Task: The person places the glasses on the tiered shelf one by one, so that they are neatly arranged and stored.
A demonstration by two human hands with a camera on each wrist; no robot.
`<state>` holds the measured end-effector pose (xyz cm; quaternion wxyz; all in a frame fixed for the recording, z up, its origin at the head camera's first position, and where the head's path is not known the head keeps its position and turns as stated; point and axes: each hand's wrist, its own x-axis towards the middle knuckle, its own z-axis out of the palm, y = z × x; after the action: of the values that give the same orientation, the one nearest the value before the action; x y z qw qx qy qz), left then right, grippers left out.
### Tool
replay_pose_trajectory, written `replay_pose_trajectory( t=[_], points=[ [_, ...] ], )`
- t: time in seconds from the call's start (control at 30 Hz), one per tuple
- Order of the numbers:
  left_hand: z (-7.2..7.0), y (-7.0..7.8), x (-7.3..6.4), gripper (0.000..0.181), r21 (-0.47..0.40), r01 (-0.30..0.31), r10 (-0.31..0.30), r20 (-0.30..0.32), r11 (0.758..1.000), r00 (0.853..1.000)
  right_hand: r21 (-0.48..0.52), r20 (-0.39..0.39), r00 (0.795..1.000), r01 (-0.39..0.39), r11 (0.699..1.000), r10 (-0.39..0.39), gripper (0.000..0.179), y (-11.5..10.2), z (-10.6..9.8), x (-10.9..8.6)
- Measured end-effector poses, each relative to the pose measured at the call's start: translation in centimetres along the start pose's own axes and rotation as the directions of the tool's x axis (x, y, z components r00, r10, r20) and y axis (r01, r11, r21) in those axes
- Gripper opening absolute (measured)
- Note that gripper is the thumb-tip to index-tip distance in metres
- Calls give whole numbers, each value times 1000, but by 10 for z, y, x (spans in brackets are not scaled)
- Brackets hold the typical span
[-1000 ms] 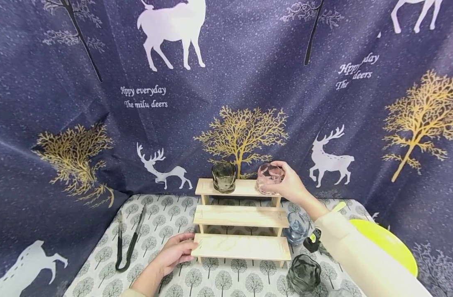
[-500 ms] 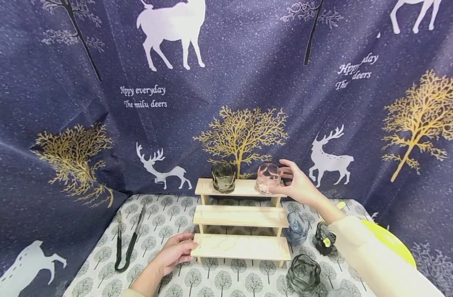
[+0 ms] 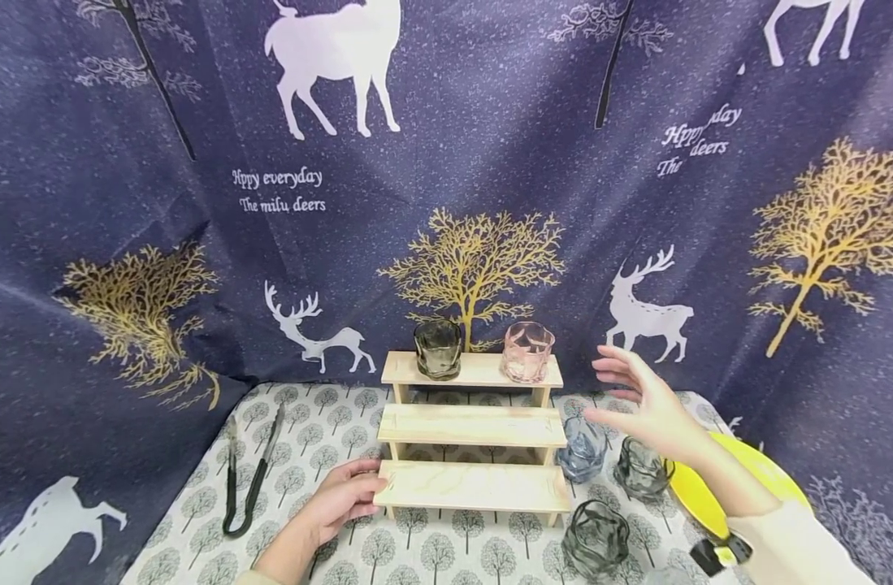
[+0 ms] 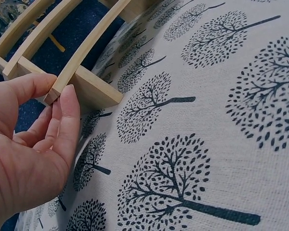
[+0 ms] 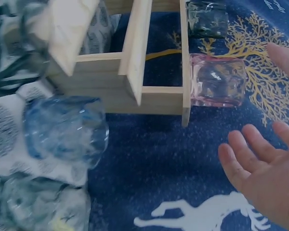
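A three-step wooden display shelf (image 3: 475, 486) stands on the patterned cloth. My left hand (image 3: 340, 500) pinches the left end of its lowest board; in the left wrist view the thumb and fingers (image 4: 70, 115) grip that board's end (image 4: 62, 86). On the top step sit a smoky dark glass (image 3: 437, 351) at the left and a pink glass (image 3: 528, 353) at the right, both upright. My right hand (image 3: 647, 406) is in the air right of the shelf, fingers spread and holding nothing. The right wrist view shows a gap between it and the pink glass (image 5: 217, 81).
Right of the shelf stand a blue glass (image 3: 581, 451), a grey glass (image 3: 642, 470) and a dark grey glass (image 3: 596, 540). A yellow plate (image 3: 764, 475) lies partly behind the right forearm. Black-handled tongs (image 3: 252, 500) lie at the left. Deer-print fabric (image 3: 453, 162) hangs behind.
My right hand has let go of the pink glass on the top step and moved away right and down, its fingers spreading. The left hand keeps its grip on the lowest board.
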<state>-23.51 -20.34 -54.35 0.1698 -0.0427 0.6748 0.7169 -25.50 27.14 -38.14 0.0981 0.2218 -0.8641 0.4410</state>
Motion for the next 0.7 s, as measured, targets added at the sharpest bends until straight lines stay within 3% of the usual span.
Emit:
replay_pose_trajectory(
  t=[0.13,0.33,0.53,0.7],
  points=[
    [0,0,-1,68,-4,-1,1,-6,1000,1000,-14,-40,997,73,997,-73,79,4,0,-30],
    [1,0,-1,67,-14,-6,6,-4,1000,1000,11,-85,995,59,998,-58,64,24,8,-82],
    [0,-1,-1,67,-9,0,0,-9,1000,1000,20,-38,989,144,989,-143,66,52,16,-127],
    [-1,-2,0,68,-12,4,-4,-5,1000,1000,36,38,968,245,969,-247,72,81,21,-156]
  ],
)
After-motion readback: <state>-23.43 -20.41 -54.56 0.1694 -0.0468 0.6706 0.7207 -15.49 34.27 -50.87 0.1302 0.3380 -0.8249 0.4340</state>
